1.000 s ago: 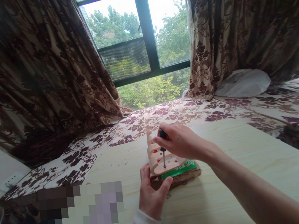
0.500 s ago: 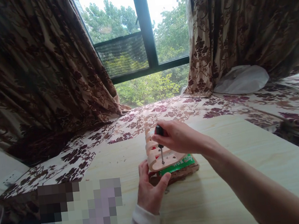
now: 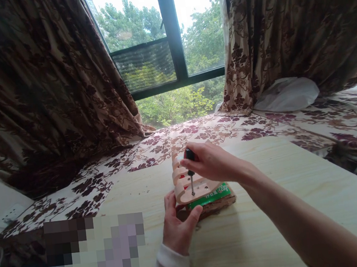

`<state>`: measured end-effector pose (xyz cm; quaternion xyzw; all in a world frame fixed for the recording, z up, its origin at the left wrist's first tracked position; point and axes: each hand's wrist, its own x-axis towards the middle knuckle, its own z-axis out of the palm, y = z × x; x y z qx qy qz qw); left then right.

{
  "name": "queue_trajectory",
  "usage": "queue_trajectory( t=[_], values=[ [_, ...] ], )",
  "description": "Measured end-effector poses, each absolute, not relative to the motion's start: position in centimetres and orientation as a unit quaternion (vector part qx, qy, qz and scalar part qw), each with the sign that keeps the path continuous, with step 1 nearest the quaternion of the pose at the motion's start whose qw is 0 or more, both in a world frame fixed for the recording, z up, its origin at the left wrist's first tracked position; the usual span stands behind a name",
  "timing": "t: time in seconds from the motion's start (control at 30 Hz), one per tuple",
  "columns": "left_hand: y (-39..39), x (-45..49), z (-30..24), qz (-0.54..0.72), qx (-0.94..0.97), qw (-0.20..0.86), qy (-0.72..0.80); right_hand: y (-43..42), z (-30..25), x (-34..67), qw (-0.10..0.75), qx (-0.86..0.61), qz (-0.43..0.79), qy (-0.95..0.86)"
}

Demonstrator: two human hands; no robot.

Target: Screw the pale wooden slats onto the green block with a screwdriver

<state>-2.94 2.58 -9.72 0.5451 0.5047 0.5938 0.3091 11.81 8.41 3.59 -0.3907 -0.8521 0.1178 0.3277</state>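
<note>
My right hand (image 3: 203,160) is closed around the black handle of a screwdriver (image 3: 192,185), which stands nearly upright. Its tip meets a screw in the flat base of a pale wooden piece (image 3: 185,198) with several curved ribs along its left side. Another screw or hole shows to the right of the tip. Under the wooden piece lies a green printed packet (image 3: 218,192) on a rough brown block (image 3: 218,206). My left hand (image 3: 178,225) grips the near left corner of this stack, fingers at the wooden piece's left side, thumb along the front. Some fingertips are hidden.
The stack rests on a pale wood-grain tabletop (image 3: 265,234). Flowered cloth (image 3: 190,128) covers the ledge behind it, under a window between patterned curtains (image 3: 47,70). A white plastic bag (image 3: 289,94) lies at the back right. A blurred-out patch (image 3: 95,252) hides the lower left.
The whole view has shifted very slightly. Both hands keep their places, with the screwdriver still on the same screw.
</note>
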Motion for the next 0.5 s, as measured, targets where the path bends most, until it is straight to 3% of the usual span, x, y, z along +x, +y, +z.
queue_trajectory(
  t=[0.3, 0.5],
  values=[
    [2.7, -3.9, -10.2, 0.569, 0.565, 0.341, 0.490, 7.2, 3.9, 12.1, 0.301, -0.324, 0.106, -0.891],
    [2.7, -3.2, -10.3, 0.601, 0.547, 0.312, 0.492, 8.2, 3.5, 11.6, 0.323, -0.398, 0.108, -0.852]
  ],
)
